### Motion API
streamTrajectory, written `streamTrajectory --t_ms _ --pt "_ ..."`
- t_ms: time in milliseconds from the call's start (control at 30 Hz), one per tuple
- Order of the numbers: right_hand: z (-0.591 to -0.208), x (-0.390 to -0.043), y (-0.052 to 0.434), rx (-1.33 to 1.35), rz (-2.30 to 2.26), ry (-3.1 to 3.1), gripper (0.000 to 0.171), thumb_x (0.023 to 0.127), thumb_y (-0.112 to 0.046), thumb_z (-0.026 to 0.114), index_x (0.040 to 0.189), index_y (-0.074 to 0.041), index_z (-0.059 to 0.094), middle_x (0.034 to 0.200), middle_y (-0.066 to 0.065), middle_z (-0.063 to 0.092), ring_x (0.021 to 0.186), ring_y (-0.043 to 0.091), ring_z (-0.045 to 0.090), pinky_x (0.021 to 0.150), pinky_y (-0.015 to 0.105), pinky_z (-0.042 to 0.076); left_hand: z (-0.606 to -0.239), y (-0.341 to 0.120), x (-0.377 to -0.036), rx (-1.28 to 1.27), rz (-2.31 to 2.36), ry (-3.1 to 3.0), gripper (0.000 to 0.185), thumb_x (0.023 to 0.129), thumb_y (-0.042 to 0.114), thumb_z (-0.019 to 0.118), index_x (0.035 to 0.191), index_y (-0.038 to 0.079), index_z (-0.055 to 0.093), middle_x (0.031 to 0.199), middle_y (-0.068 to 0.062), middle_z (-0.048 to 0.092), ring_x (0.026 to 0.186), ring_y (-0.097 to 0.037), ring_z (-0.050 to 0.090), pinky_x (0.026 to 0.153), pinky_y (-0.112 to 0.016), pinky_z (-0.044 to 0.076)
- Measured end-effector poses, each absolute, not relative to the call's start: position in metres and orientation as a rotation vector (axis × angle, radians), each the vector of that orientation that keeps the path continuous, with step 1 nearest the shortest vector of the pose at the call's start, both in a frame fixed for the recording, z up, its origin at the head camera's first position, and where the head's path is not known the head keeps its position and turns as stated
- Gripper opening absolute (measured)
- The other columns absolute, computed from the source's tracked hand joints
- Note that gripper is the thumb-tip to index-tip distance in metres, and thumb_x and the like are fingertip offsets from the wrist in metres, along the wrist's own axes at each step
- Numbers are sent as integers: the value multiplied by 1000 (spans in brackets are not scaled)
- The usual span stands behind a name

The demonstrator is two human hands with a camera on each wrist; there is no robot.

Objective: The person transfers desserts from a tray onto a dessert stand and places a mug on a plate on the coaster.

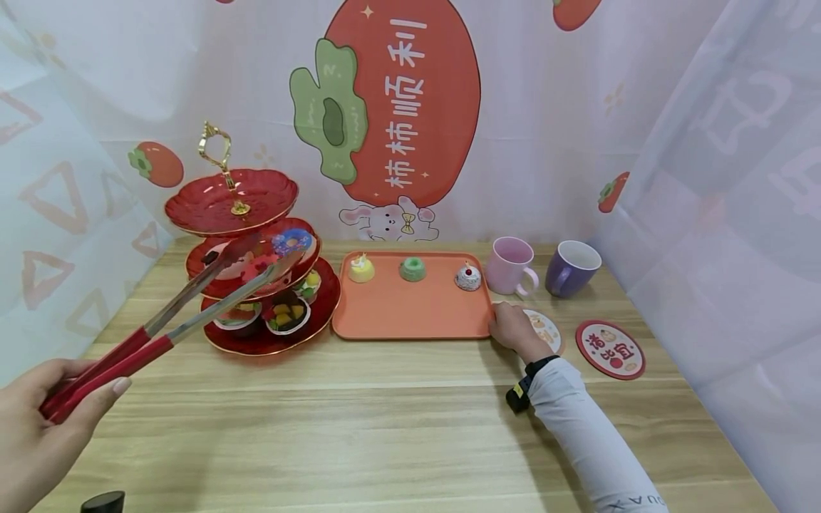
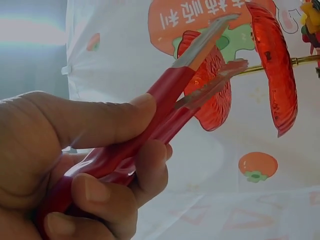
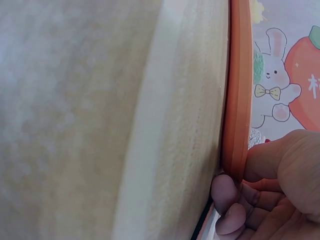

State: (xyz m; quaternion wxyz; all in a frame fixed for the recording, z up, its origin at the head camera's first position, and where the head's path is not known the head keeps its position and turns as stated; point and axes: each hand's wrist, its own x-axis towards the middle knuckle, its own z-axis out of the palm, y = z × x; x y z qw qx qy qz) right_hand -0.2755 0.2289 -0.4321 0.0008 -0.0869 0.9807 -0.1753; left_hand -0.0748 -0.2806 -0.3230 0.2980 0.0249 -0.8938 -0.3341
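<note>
Red-handled tongs (image 1: 160,324) are clenched at the handle end by the left hand (image 1: 32,427), tips over the tiered stand (image 1: 256,285) near the surface's far-left corner. Judged light, stiff, smooth. Right hand (image 1: 511,326) fingers grip the orange tray (image 1: 410,313) edge.

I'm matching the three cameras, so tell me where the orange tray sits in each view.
Head view: the orange tray lies mid-table, between the red tiered stand and the pink mug; the right hand rests at its right edge.
Left wrist view: not in it; only the left hand holding the red tongs and the stand.
Right wrist view: its rim runs upright at right, fingers touching it.
Shared landmark: the persimmon backdrop.
</note>
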Motion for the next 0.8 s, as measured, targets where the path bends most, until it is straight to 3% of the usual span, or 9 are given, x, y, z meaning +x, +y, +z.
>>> streamTrajectory --t_ms 100,133,200,333,567,800 --pt "-432 -276 229 -272 -549 3077 13 85 -1 53 72 -3 57 65 8 53 64 26 51 60 38 40 -320 -276 -75 23 -886 -2358 45 75 -5 73 90 33 55 54 15 45 37 -1 32 33 -21 24" --pt "-433 -276 229 -274 -550 3077 13 85 -1 53 72 -3 57 65 8 53 63 26 51 59 38 40 -319 -274 -75 9 -876 -2358 45 74 -5 73 91 33 56 53 15 45 36 -1 31 33 -21 23" --pt "-432 -276 229 -274 -552 3075 14 85 -1 52 72 -3 57 64 8 52 63 25 51 59 37 40 -316 -270 -75 -6 -849 -2370 41 75 -4 73 91 30 59 52 13 44 36 -1 30 33 -22 23" --pt "-433 -276 229 -268 -550 3070 14 85 -1 52 72 -3 57 64 7 52 62 25 50 58 36 39 -310 -259 -74 6 -759 -2423 21 76 1 74 94 3 64 52 11 42 36 -1 29 34 -22 23" --pt "-433 -276 230 -265 -552 3065 14 85 -1 52 73 -3 57 64 7 52 62 24 50 58 37 39 -302 -244 -77 23 -557 -2561 25 79 18 75 95 2 62 52 3 39 40 -7 28 37 -26 22" --pt "-432 -277 230 -256 -561 3052 14 85 -1 52 73 -3 57 64 8 52 62 24 49 58 36 38 -301 -234 -88 -105 -512 -2539 25 76 20 77 91 5 64 53 3 39 43 -8 29 39 -28 21"
